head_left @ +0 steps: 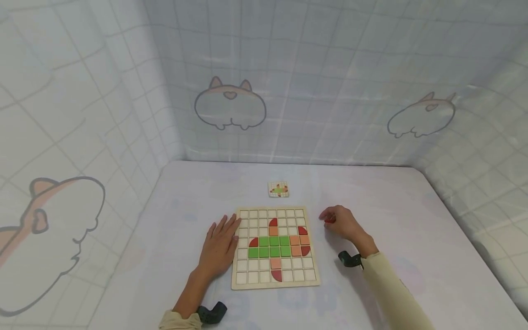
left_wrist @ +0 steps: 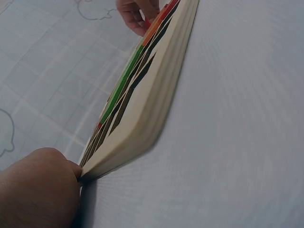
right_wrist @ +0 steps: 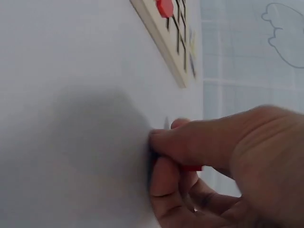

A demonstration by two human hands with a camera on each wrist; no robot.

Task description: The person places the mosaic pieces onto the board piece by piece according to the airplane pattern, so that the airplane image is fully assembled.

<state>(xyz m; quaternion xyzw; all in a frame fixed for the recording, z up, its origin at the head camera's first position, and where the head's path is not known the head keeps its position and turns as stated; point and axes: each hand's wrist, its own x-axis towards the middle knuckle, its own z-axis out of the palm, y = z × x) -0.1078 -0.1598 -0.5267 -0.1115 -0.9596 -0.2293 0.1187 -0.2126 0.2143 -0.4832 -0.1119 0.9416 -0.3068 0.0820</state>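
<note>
A wooden grid board (head_left: pixel 275 287) lies flat on the table, fitted with green squares (head_left: pixel 274 246), orange squares (head_left: pixel 295 250) and red quarter-round tiles (head_left: pixel 277 275). My left hand (head_left: pixel 219 245) rests along its left edge with extended fingers; in the left wrist view that hand (left_wrist: pixel 40 190) touches a corner of the board (left_wrist: pixel 152 114). To the right of the board, just off it, my right hand (head_left: pixel 342 223) pinches a small red tile (head_left: pixel 329 221). The right wrist view shows curled fingers mostly covering this red tile (right_wrist: pixel 192 168), so its full shape is hidden.
Behind the board lies a small pattern card (head_left: pixel 278 189) with a similar coloured design. The white table (head_left: pixel 198 192) is enclosed by tile-patterned sheets at the back (head_left: pixel 330 123) and both sides. Dark wrist devices (head_left: pixel 212 313) sit on both arms.
</note>
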